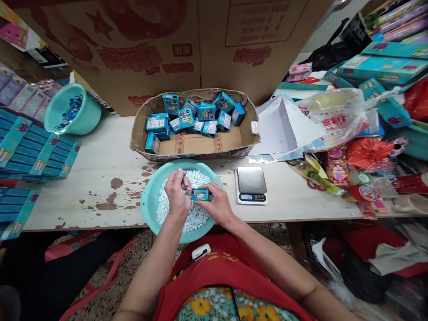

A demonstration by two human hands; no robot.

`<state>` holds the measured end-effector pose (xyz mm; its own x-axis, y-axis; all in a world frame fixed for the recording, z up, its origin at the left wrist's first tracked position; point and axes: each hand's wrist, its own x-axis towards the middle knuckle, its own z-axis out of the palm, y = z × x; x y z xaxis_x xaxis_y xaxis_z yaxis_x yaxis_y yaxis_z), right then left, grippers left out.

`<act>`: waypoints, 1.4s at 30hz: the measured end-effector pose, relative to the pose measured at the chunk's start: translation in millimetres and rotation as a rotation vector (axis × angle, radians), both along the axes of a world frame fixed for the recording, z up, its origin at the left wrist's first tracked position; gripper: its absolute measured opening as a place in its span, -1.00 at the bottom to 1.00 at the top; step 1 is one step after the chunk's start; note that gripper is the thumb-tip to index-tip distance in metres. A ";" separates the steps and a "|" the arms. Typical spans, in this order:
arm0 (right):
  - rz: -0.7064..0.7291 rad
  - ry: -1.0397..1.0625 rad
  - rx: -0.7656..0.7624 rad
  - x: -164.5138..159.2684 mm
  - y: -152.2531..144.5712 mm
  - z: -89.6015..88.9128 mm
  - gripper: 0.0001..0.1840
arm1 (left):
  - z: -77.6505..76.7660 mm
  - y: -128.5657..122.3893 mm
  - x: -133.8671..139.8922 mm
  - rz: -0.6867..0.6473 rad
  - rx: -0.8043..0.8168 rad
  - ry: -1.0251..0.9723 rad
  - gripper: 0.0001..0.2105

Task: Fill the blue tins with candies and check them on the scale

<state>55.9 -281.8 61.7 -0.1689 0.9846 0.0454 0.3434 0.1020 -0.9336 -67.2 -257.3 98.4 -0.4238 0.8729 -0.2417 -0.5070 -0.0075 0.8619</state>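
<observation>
Over a mint-green basin [146,209] full of small pale-blue candies [199,219], both my hands are close together. My right hand [219,206] grips a small blue candy box [200,195] printed "Caramelo Macizo", lying on its side with one end toward the left. My left hand [178,195] is closed at that end of the box, its fingers curled inward; what they hold is hidden. Just behind the basin, a cut-down cardboard box [195,154] contains several similar blue candy boxes [185,118].
A small digital scale [251,185] sits right of the basin. At the left are a teal bucket [90,118] with blue pieces and stacked blue display boxes [36,147]. A big carton [200,53] stands behind. Plastic bags [334,113] and wrappers crowd the right side.
</observation>
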 end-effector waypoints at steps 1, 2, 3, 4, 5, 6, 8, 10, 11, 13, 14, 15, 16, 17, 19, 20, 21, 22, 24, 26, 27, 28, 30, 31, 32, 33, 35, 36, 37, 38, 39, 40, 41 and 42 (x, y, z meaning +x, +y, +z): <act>0.009 0.004 0.000 -0.1 0.9 -1.5 -0.66 | 0.2 0.5 -0.7 0.004 -0.003 -0.007 -0.79; 0.014 0.014 0.003 -0.1 1.7 -2.4 -0.65 | 0.4 0.8 -1.8 0.010 0.001 -0.007 -0.80; 0.013 0.027 0.008 0.1 2.4 -2.8 -0.64 | 0.5 1.2 -2.9 0.013 0.007 -0.002 -0.80; 0.007 0.040 0.012 0.4 2.9 -2.8 -0.63 | 0.2 1.6 -3.8 0.012 0.012 0.009 -0.80; -0.001 0.047 0.017 0.7 3.3 -2.6 -0.62 | -0.7 2.1 -4.1 0.011 0.010 0.026 -0.80; -0.006 0.046 0.020 0.9 3.7 -2.3 -0.62 | -2.2 2.8 -3.7 0.015 0.005 0.048 -0.80; -0.006 0.030 0.026 0.7 4.7 -2.1 -0.63 | -7.2 4.3 -1.2 0.041 -0.003 0.102 -0.80; 0.006 0.009 0.031 -0.2 6.2 -2.6 -0.64 | -13.3 5.0 2.8 0.084 0.008 0.152 -0.81; 0.014 0.000 0.036 -0.8 7.3 -3.1 -0.64 | -16.1 4.8 4.9 0.096 0.017 0.169 -0.82; 0.027 -0.017 0.048 -2.1 9.6 -3.9 -0.64 | -19.5 3.4 8.9 0.080 0.029 0.182 -0.82; 0.032 -0.025 0.051 -2.6 10.6 -4.0 -0.65 | -19.8 2.4 10.5 0.064 0.031 0.182 -0.82; 0.035 -0.030 0.049 -2.8 11.5 -3.9 -0.65 | -19.1 1.4 11.6 0.048 0.030 0.178 -0.81; 0.037 -0.030 0.044 -2.4 11.9 -3.5 -0.65 | -17.4 0.6 12.3 0.040 0.026 0.170 -0.81; 0.040 -0.023 0.036 -1.5 11.8 -2.7 -0.65 | -14.9 0.1 12.3 0.045 0.024 0.161 -0.81; 0.045 0.012 0.020 2.2 10.2 -0.3 -0.65 | -9.1 0.1 9.4 0.072 0.021 0.137 -0.81; 0.045 0.040 0.014 4.7 8.8 0.9 -0.64 | -7.1 0.6 6.3 0.081 0.023 0.123 -0.80; 0.047 0.073 0.008 7.1 7.3 1.7 -0.63 | -6.6 1.3 1.8 0.090 0.024 0.117 -0.80; 0.048 0.108 -0.003 9.2 5.9 2.0 -0.62 | -8.3 2.0 -3.9 0.097 0.017 0.127 -0.79; 0.037 0.170 -0.039 11.0 4.1 0.5 -0.59 | -19.1 2.4 -18.6 0.076 -0.053 0.229 -0.78; 0.014 0.205 -0.078 9.5 4.0 -2.0 -0.58 | -38.4 -0.6 -35.6 -0.044 -0.200 0.481 -0.78; 0.004 0.214 -0.088 8.6 4.4 -2.5 -0.58 | -49.2 -3.7 -43.7 -0.142 -0.275 0.636 -0.78; 0.001 0.222 -0.093 8.5 5.0 -1.8 -0.58 | -59.3 -7.6 -51.0 -0.246 -0.330 0.784 -0.77; 0.018 0.237 -0.102 13.6 5.5 3.7 -0.58 | -73.5 -15.7 -61.5 -0.401 -0.366 0.985 -0.74; 0.026 0.247 -0.112 19.8 5.0 7.8 -0.58 | -76.3 -18.1 -64.3 -0.428 -0.362 1.024 -0.71; 0.023 0.256 -0.126 28.5 3.9 12.0 -0.57 | -75.8 -18.4 -65.3 -0.422 -0.359 1.035 -0.70; 0.011 0.263 -0.142 39.7 2.4 15.4 -0.58 | -72.0 -15.7 -64.4 -0.392 -0.356 1.037 -0.69; -0.076 0.261 -0.153 67.6 -0.5 17.5 -0.58 | -56.7 1.0 -56.8 -0.292 -0.319 1.053 -0.69; -0.146 0.237 -0.159 83.2 -0.9 15.7 -0.59 | -46.6 15.6 -50.0 -0.242 -0.272 1.071 -0.70; -0.228 0.204 -0.166 98.9 -0.1 11.8 -0.60 | -36.4 34.4 -41.5 -0.211 -0.209 1.090 -0.71; -0.310 0.169 -0.170 114.3 2.1 6.2 -0.60 | -27.4 57.0 -31.3 -0.211 -0.138 1.107 -0.72; -0.384 0.135 -0.171 128.5 5.9 -0.8 -0.61 | -20.9 82.8 -19.7 -0.244 -0.069 1.123 -0.74; -0.449 0.106 -0.167 141.3 11.1 -8.9 -0.60 | -17.6 110.8 -7.0 -0.305 -0.020 1.139 -0.74; -0.497 0.086 -0.158 152.4 17.2 -17.6 -0.60 | -18.1 139.9 6.6 -0.387 -0.003 1.161 -0.75; -0.531 0.074 -0.146 161.6 23.9 -26.6 -0.60 | -22.2 169.0 20.6 -0.469 -0.020 1.186 -0.75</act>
<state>217.4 -257.9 35.1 0.3503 0.9307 -0.1053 0.2454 -0.1997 -0.9486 -46.6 -88.2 76.2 -0.0415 0.9975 0.0573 0.6201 -0.0193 0.7842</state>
